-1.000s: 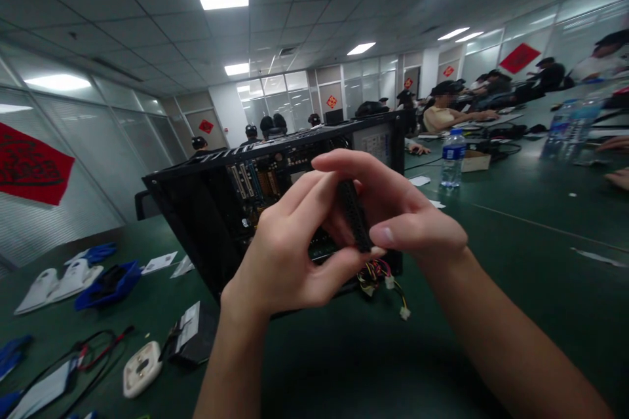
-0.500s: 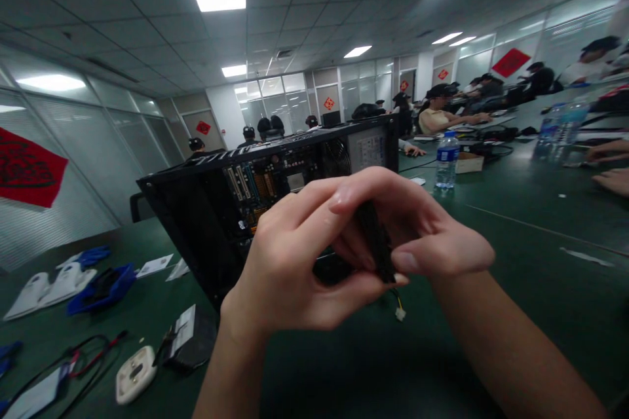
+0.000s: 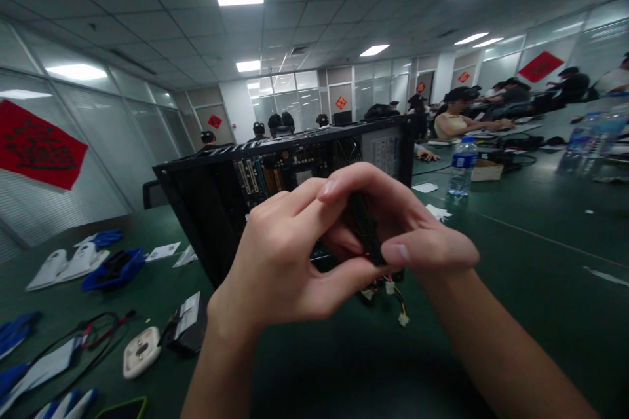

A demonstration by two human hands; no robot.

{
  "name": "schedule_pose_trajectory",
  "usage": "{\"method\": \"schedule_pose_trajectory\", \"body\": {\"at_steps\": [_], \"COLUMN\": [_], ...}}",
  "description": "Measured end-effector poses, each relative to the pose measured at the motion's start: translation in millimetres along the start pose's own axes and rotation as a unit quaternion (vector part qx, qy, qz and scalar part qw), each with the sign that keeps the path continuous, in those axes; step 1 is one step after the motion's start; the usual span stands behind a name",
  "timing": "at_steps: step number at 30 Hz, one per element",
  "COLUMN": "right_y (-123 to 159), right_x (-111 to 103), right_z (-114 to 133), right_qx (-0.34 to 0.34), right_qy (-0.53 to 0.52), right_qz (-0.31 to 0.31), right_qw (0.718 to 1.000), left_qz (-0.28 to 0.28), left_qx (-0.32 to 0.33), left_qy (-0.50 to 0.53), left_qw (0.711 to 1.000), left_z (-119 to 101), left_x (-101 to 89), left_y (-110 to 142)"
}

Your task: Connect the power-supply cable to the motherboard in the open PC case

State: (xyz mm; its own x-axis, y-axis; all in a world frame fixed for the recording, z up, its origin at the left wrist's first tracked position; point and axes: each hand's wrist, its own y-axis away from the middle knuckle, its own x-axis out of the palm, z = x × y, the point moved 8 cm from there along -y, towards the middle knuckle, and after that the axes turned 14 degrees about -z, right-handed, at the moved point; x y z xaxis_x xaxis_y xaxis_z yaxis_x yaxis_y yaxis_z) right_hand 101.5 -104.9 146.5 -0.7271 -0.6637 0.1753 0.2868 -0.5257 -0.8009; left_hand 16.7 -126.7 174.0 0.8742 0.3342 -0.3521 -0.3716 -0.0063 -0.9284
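Note:
Both my hands are raised in front of an open black computer case [image 3: 199, 209]. Between them I hold a narrow black piece with a rough, ridged surface [image 3: 366, 229]; its exact kind is unclear. My left hand [image 3: 278, 255] curls round its left side, thumb at the lower end. From the right, my right hand [image 3: 422, 229] pinches that lower end with the thumb, its fingers arching over the top and meeting the left fingers. The motherboard [image 3: 275, 173] and power supply [image 3: 383, 147] show behind, partly covered. Below, white connectors on coloured wires [image 3: 403, 319] hang over the table.
On the left lie a black boxy part with a label [image 3: 189, 321], a white rounded piece [image 3: 141, 351], cables [image 3: 105, 330], a blue tray [image 3: 113, 268] and white-and-blue gloves [image 3: 78, 262]. A water bottle [image 3: 462, 167] and small carton [image 3: 486, 170] stand right. Other people sit beyond.
The camera view has swung slightly left, so the surroundings sit further right. My hands keep nearly the same grip on the black piece. More of the wires and connectors shows beneath them.

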Motion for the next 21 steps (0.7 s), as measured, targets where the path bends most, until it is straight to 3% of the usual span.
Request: {"method": "schedule_pose_trajectory", "body": {"at_steps": [21], "right_y": [-0.5], "right_x": [0.7], "right_z": [-7.5], "right_qx": [0.038], "right_qy": [-0.028], "right_qz": [0.027], "right_qw": [0.999], "left_qz": [0.032], "left_qx": [-0.017], "left_qy": [0.047], "left_qw": [0.998], "left_z": [4.0], "left_x": [-1.9], "left_y": [3.8]}}
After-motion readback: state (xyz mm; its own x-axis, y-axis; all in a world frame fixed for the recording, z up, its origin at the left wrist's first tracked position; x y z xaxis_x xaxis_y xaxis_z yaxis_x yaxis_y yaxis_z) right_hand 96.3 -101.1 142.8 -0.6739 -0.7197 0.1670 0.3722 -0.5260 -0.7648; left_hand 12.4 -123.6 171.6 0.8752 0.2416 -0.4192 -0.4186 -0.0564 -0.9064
